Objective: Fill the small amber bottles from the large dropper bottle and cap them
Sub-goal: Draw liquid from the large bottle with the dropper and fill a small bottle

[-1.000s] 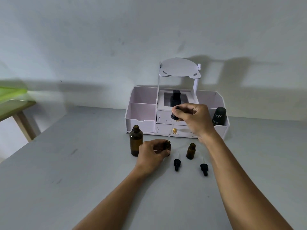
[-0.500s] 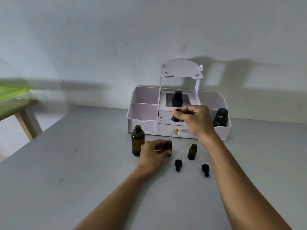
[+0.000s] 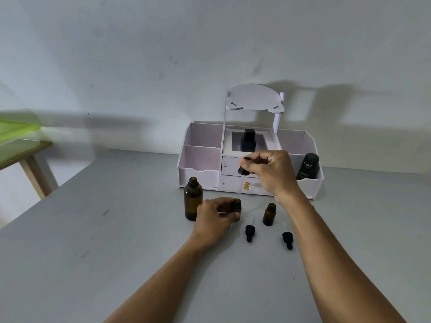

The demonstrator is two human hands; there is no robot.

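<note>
The right hand (image 3: 268,173) is raised above the desk (image 3: 93,229), wrist bent and fingers curled. Its thumb and fingertips pinch the black rubber bulb of a dropper (image 3: 243,170). The dropper's thin clear glass tube hangs down towards six o'clock, and its tip reaches the mouth of a small bottle (image 3: 236,205). Whether the tip is inside the neck I cannot tell.

The left hand (image 3: 214,217) rests on the desk, its fingers and thumb wrapped round that small bottle. The bottle is round amber glass, and it stands upright and uncapped.

At nine o'clock, just beside the left hand, stands the large bottle (image 3: 193,199), a tall cylinder of the same brown glass with an open neck. At three o'clock from the held bottle stands a second small bottle (image 3: 269,214), also open. Two dropper caps (image 3: 249,231) lie flat on the matte grey desk, one at five o'clock from each small bottle, black bulbs nearest the person.

At twelve o'clock, against the wall, sits a white boxy organizer (image 3: 200,157) with drawers. Its middle holds a square black bottle (image 3: 248,141), and its right bin holds a dark rounded container (image 3: 307,169).
</note>
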